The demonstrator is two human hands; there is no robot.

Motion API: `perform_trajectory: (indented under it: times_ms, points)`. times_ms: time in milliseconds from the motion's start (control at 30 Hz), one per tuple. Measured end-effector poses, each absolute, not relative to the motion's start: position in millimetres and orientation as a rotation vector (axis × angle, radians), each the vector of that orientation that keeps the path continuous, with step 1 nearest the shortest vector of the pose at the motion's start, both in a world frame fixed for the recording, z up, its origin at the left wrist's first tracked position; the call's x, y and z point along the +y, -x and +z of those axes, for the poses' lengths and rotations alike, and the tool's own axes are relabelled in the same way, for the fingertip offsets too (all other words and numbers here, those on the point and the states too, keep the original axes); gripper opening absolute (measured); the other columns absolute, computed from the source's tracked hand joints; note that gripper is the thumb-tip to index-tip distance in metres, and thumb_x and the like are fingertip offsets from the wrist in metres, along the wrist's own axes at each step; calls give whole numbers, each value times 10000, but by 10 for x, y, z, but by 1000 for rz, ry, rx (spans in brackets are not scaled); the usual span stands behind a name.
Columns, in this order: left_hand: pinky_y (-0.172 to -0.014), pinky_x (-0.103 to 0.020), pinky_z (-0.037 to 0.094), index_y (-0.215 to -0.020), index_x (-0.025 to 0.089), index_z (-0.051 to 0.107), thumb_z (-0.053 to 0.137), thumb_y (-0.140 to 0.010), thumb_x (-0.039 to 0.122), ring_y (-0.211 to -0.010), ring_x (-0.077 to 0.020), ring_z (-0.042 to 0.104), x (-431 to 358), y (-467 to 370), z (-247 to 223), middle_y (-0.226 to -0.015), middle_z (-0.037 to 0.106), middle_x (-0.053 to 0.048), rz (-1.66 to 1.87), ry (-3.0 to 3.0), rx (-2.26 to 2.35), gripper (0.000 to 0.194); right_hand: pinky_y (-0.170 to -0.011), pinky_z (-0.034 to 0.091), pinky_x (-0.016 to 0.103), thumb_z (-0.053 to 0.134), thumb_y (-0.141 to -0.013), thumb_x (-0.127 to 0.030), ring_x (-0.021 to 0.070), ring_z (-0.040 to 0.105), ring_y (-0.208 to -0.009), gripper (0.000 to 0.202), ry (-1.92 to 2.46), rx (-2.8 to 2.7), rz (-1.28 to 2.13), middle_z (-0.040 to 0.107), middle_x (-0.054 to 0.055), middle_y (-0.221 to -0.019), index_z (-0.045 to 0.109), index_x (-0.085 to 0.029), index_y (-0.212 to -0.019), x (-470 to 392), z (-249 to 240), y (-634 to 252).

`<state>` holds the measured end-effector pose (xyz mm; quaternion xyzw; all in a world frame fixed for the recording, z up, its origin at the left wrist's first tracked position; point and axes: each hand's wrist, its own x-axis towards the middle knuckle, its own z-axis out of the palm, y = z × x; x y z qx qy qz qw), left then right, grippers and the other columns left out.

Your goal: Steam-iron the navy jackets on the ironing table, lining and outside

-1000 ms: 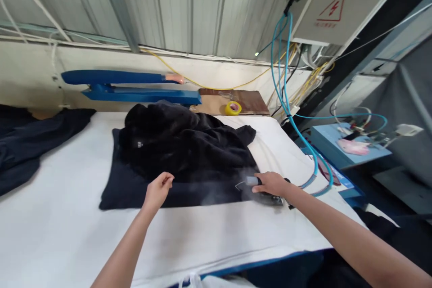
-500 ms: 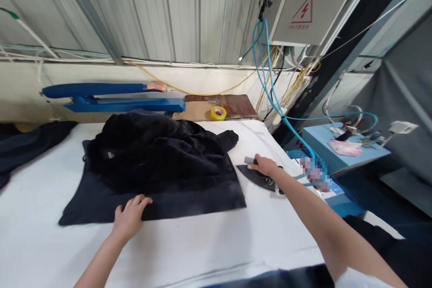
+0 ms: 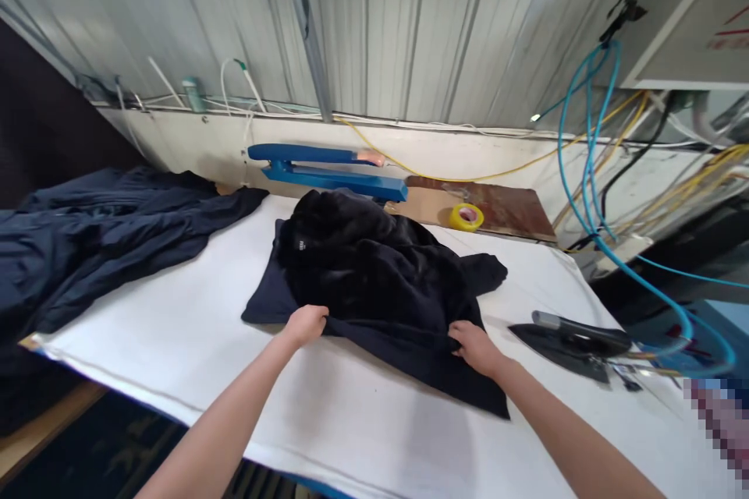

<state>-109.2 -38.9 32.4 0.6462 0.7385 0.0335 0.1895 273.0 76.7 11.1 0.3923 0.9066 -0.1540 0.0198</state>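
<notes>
Head view: dark garment (image 3: 374, 265), black plush bunched up over smoother navy cloth, lies on the middle of the white-covered desk (image 3: 351, 413). Small pale mark visible on the plush, too small to read. Left hand (image 3: 309, 324) at the garment's near edge, grip closed, fingers pinching the navy cloth. Right hand (image 3: 475, 347) farther along, grip likewise closed on navy cloth, a little in from the near edge. Near right corner of the cloth lies flat, pointing toward the person. Short dark end of the garment sticks out at far right.

Iron (image 3: 555, 351) rests on the desk, right of the right hand, apart from it; blue hoses (image 3: 560, 144) loop down near its back end. Other dark clothing (image 3: 117, 242) heaped at the desk's left. Beyond the far edge: blue stand (image 3: 339, 179), brown board (image 3: 515, 207), yellow tape roll (image 3: 457, 221) at the board's near side.
</notes>
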Motion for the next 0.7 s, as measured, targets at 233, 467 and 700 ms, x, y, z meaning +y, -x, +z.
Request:
perform_trajectory:
  times_ms: [233, 467, 700]
  points:
    - [-773, -273, 413, -773, 185, 583, 404, -752, 162, -802, -153, 556, 452, 1629, 1415, -787, 609, -36, 729, -1736, 2313, 182, -787, 442, 351, 422, -732, -347, 220, 565, -887, 320, -1919, 2934, -338, 635, 68, -909, 593, -202, -961, 1846, 1191, -2699]
    - [-661, -298, 462, -878, 155, 616, 501, -721, 229, -659, -173, 595, 460, 1568, 1245, -650, 612, -37, 474, -1431, 2097, 208, -747, 438, 336, 508, -669, -257, 245, 577, -891, 352, -2389, 2305, -373, 626, 127, -944, 590, -145, -992, 2017, 820, -2669]
    - [-962, -520, 243, -1342, 273, 247, 637, -600, 246, -1247, -356, 239, 512, 1203, 187, -1378, 279, -126, 200, -1657, 2311, 839, -932, 182, 563, 575, -583, -564, 386, 54, -1278, 887, -2069, 2356, 1, 187, 144, -1413, 263, -225, -1341, 1983, 179, -2046]
